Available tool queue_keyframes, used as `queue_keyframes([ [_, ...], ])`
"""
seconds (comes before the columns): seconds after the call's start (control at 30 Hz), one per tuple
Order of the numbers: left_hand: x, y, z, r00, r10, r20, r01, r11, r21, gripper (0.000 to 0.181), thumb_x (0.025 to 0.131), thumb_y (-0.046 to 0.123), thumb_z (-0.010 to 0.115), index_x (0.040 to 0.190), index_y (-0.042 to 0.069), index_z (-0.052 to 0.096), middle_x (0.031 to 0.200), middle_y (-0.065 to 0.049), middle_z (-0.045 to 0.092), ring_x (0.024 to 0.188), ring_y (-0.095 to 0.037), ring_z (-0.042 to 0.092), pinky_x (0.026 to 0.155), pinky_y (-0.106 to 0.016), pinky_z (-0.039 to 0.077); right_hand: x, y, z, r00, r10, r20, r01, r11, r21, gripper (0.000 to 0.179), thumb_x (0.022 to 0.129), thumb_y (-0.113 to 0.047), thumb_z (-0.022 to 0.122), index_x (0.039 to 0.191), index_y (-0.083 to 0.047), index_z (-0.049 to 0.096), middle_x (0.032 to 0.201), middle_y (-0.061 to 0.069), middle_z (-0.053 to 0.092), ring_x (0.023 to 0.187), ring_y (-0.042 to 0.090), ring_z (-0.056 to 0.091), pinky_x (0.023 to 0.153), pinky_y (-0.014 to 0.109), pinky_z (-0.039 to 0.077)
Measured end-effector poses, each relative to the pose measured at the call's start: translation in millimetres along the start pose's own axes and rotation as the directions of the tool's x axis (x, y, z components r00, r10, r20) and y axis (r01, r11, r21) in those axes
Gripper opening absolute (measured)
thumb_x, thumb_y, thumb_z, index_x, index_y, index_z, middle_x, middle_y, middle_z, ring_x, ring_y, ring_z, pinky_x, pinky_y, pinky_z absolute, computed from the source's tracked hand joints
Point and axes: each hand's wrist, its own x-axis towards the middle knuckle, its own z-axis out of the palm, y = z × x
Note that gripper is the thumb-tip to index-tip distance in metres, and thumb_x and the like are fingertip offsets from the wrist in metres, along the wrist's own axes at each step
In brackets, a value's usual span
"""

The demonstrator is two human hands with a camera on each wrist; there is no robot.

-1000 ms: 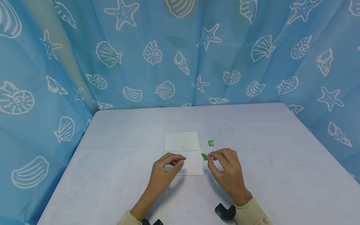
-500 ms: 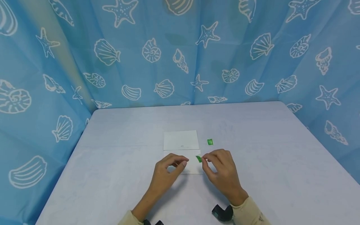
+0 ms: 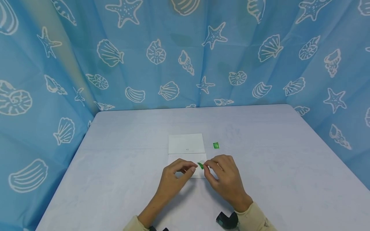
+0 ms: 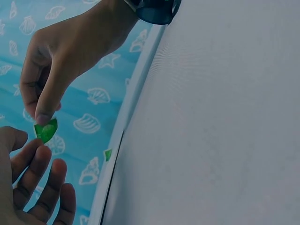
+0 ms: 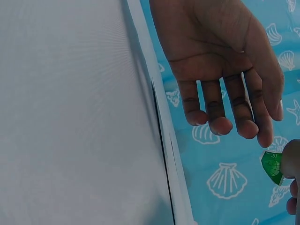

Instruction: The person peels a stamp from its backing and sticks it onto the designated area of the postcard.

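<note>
My right hand (image 3: 227,181) pinches a small green stamp (image 3: 200,166) with a pale border between thumb and index fingertip. The stamp bends slightly and is held above the white paper (image 3: 186,144). My left hand (image 3: 174,179) faces it from the left, fingers loosely bent and holding nothing. In the left wrist view, the left fingertips (image 4: 41,146) are right at the lower edge of the stamp (image 4: 46,130). The right wrist view has the left hand (image 5: 220,70) above the stamp (image 5: 273,166). The left hand covers the paper's lower left part.
A second green stamp (image 3: 216,145) lies on the white tablecloth (image 3: 260,138), right of the paper. A line crosses the paper, with a small printed mark on its upper half. Blue shell-patterned curtain (image 3: 185,64) encloses the back and sides of the table.
My right hand has carried the stamp leftward, from the paper's right edge to over its lower half. My left hand has shifted slightly right, so the hands are now close together.
</note>
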Motion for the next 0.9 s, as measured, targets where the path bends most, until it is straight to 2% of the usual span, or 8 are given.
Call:
queue_keyframes([
  [0.1,-0.3,6.8,-0.2,1.0,-0.014,0.007,0.014,1.0,-0.011,0.01,0.093,0.003,0.07,0.101,0.004,0.076,0.095,-0.002,0.071,0.084,-0.011,0.064,0.075,-0.031,0.056,-0.1,-1,1,1.0,-0.019,-0.003,0.019,1.0,-0.003,0.017,0.097,-0.014,0.061,0.089,-0.001,0.07,0.086,0.007,0.061,0.078,0.027,0.059,0.071,0.044,0.046],
  [0.23,0.0,7.2,0.6,0.999,-0.043,0.019,0.044,0.999,-0.021,0.01,0.093,0.004,0.07,0.101,0.004,0.076,0.096,-0.002,0.071,0.084,-0.011,0.064,0.076,-0.032,0.056,-0.1,-3,2,0.999,-0.036,0.006,0.036,0.999,-0.006,0.017,0.096,-0.013,0.061,0.089,-0.001,0.071,0.086,0.007,0.063,0.077,0.026,0.06,0.071,0.045,0.048],
  [0.33,0.3,-5.0,3.6,0.997,-0.07,0.028,0.07,0.997,-0.017,0.01,0.094,0.005,0.069,0.102,0.005,0.076,0.097,0.0,0.071,0.085,-0.012,0.065,0.077,-0.032,0.056,-0.1,-4,2,0.999,-0.044,0.023,0.044,0.999,-0.012,0.018,0.096,-0.013,0.06,0.089,-0.002,0.072,0.086,0.006,0.063,0.077,0.024,0.061,0.072,0.045,0.049],
  [0.5,-0.6,-28.4,7.7,0.997,-0.076,0.031,0.076,0.997,-0.006,0.011,0.095,0.012,0.071,0.104,0.011,0.076,0.098,0.009,0.07,0.086,-0.012,0.064,0.077,-0.031,0.056,0.5,-6,2,0.996,-0.081,0.042,0.083,0.995,-0.051,0.019,0.098,-0.013,0.059,0.088,-0.002,0.072,0.086,0.006,0.063,0.078,0.024,0.061,0.073,0.044,0.049],
  [0.7,-1.7,-33.5,7.9,0.998,-0.059,0.031,0.06,0.998,-0.007,0.012,0.096,0.023,0.071,0.102,0.015,0.077,0.098,0.015,0.069,0.086,-0.012,0.065,0.076,-0.028,0.055,2.1,-9,3,0.987,-0.15,0.053,0.155,0.984,-0.088,0.016,0.097,-0.011,0.06,0.089,-0.002,0.071,0.087,0.007,0.063,0.077,0.024,0.061,0.073,0.043,0.049],
  [0.9,-2.7,-32.6,9.1,0.995,-0.094,0.018,0.094,0.996,0.001,0.014,0.095,0.03,0.071,0.1,0.019,0.077,0.096,0.016,0.068,0.088,-0.011,0.066,0.077,-0.028,0.056,1.6,-10,3,0.986,-0.161,0.047,0.164,0.983,-0.078,0.017,0.098,-0.011,0.059,0.089,-0.002,0.071,0.086,0.007,0.063,0.076,0.024,0.061,0.073,0.043,0.049],
])
